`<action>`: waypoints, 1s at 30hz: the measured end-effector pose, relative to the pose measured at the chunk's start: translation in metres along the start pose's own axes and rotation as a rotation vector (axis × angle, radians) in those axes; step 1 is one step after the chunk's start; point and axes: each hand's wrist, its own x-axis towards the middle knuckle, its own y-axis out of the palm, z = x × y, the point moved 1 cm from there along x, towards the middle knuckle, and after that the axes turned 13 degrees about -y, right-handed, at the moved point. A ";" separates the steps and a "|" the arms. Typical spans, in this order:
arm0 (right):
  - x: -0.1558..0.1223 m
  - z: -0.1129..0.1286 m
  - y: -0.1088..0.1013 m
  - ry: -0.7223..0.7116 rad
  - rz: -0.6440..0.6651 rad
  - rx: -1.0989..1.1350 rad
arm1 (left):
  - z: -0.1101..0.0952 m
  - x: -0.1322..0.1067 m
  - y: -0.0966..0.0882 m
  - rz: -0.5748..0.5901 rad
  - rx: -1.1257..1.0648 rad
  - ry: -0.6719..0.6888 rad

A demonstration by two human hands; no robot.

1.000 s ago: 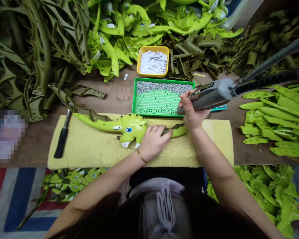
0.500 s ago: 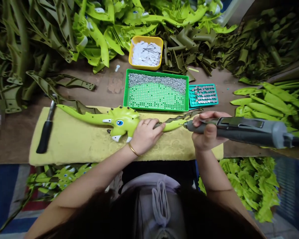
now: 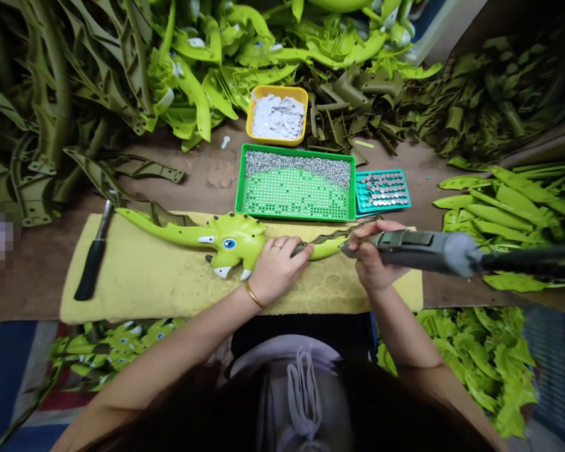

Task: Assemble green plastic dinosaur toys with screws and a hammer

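A lime-green plastic dinosaur toy part (image 3: 230, 242) with a blue eye lies on a yellow towel (image 3: 169, 289), and a dark olive serrated strip (image 3: 332, 236) runs along its right end. My left hand (image 3: 280, 269) presses down on the piece just right of the head, fingers curled over it. My right hand (image 3: 374, 254) grips a grey rotary tool (image 3: 414, 248), whose tip meets the green piece near the olive strip. The exact contact point is hidden by my fingers and the tool's nose.
A black-handled hammer (image 3: 93, 267) lies on the towel's left part. Behind stand a green tray of silver studs (image 3: 295, 182), a teal tray of small round studs (image 3: 382, 192), and a yellow tray of white labels (image 3: 277, 113). Heaps of green and olive plastic parts surround the bench.
My right hand has come from above the green tray down to the piece's right end, with the tool now lying nearly level. My left hand stays on the piece.
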 end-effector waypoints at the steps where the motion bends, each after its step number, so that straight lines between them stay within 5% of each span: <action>1: 0.009 0.001 0.004 -0.029 -0.042 0.008 | -0.001 0.001 0.001 -0.007 0.004 0.001; 4: 0.034 -0.005 0.023 -0.113 -0.181 0.044 | -0.005 0.004 0.003 -0.028 0.004 -0.003; 8: 0.044 -0.028 0.043 -0.029 -0.179 0.042 | -0.006 0.004 -0.002 -0.052 0.057 0.055; 18: 0.032 -0.045 0.043 -0.040 -0.148 0.113 | 0.005 0.000 -0.013 -0.049 0.008 0.032; 25: 0.048 -0.004 0.040 -0.179 -0.163 0.106 | 0.004 -0.001 -0.016 -0.076 0.037 -0.024; 30: 0.017 0.029 0.037 -0.153 -0.043 0.148 | 0.004 -0.003 -0.015 -0.042 -0.029 -0.110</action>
